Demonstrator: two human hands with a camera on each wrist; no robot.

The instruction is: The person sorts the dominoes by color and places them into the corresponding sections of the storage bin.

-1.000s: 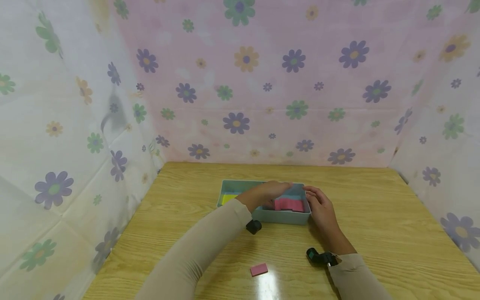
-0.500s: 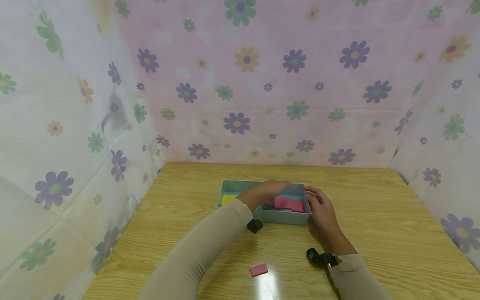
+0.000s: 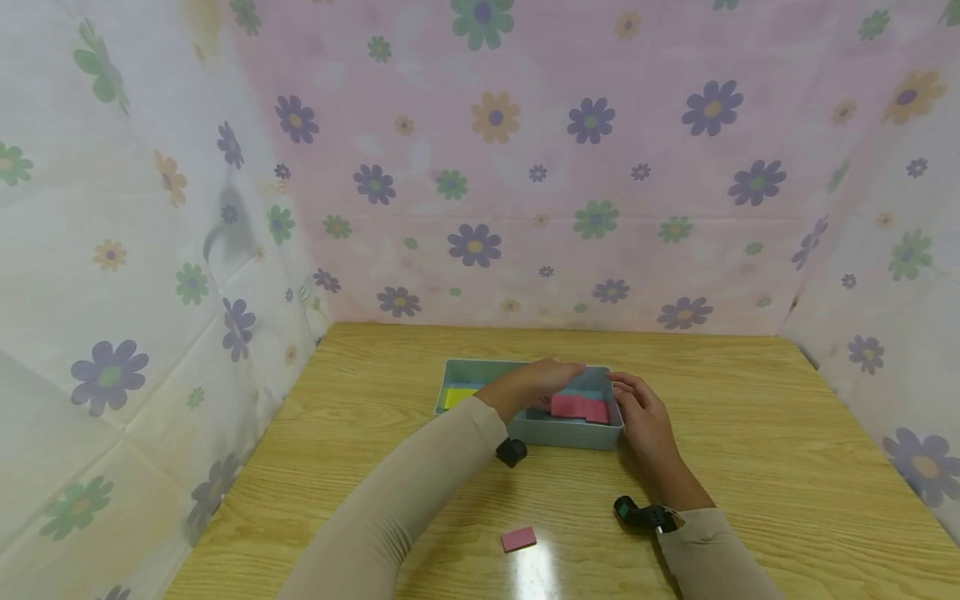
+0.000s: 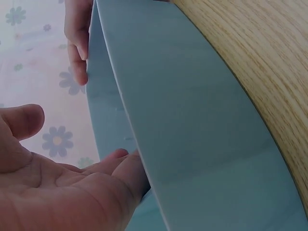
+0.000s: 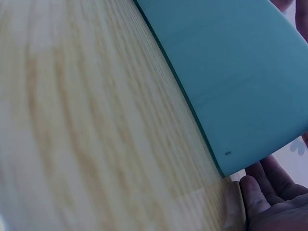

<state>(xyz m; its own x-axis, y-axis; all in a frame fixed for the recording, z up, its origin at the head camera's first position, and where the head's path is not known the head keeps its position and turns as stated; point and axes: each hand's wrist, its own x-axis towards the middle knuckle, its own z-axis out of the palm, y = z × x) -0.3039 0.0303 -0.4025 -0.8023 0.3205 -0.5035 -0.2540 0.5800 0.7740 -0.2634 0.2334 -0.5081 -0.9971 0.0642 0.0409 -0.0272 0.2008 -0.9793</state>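
Note:
A blue-green rectangular box (image 3: pixel 570 434) sits on the table with yellow pieces (image 3: pixel 457 397) at its left end and pink pieces (image 3: pixel 579 407) at its right. My left hand (image 3: pixel 534 382) reaches over the box's near wall, fingers dipping inside. In the left wrist view the thumb of the left hand (image 4: pixel 72 183) stands apart from the fingers, whose tips are partly hidden by the wall. My right hand (image 3: pixel 647 425) rests against the box's right end, fingertips at the far corner of the rim. The right wrist view shows the right hand (image 5: pixel 276 197) beside the box's lower corner.
A single flat pink tile (image 3: pixel 518 539) lies on the wooden table (image 3: pixel 757 433) in front of the box, between my forearms. Flower-printed cloth (image 3: pixel 540 192) hangs behind the table and on both sides. Each wrist carries a black camera, such as the right one (image 3: pixel 637 514).
My left hand's fingers have shifted slightly within the box, and the pink pieces beside them look a little rearranged. The right hand, box and loose tile stay in place.

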